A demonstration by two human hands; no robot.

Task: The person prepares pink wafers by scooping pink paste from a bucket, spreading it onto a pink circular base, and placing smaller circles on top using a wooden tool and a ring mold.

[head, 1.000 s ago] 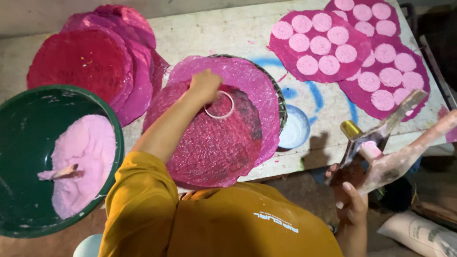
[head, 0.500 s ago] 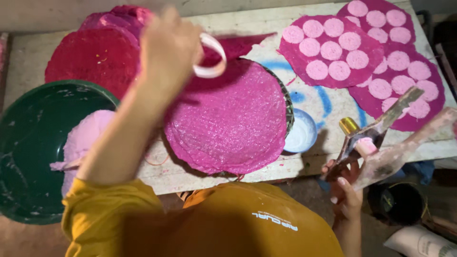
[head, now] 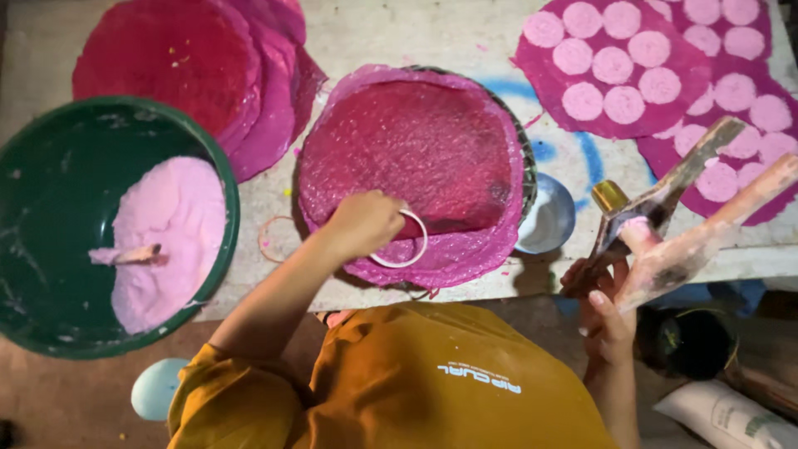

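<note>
Tabletop [head: 465, 33] layout: bowl [head: 50, 224] at far left with a mound of paste [head: 166, 241] in it and a stick [head: 133, 254] lying in the paste; stack of round sheets [head: 166, 66] behind the bowl. Centre: one round sheet [head: 416, 141] on a wire rack [head: 525, 166], with a ring [head: 407, 249] on the sheet's near edge under the left hand [head: 362, 224]. Small dish [head: 549, 220] just right of the rack; sheets carrying small discs [head: 632, 75] at far right.

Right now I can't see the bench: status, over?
Left hand presses white ring onto pink sheet. Right hand grips wooden tool. Green bowl alongside, clear.
</note>
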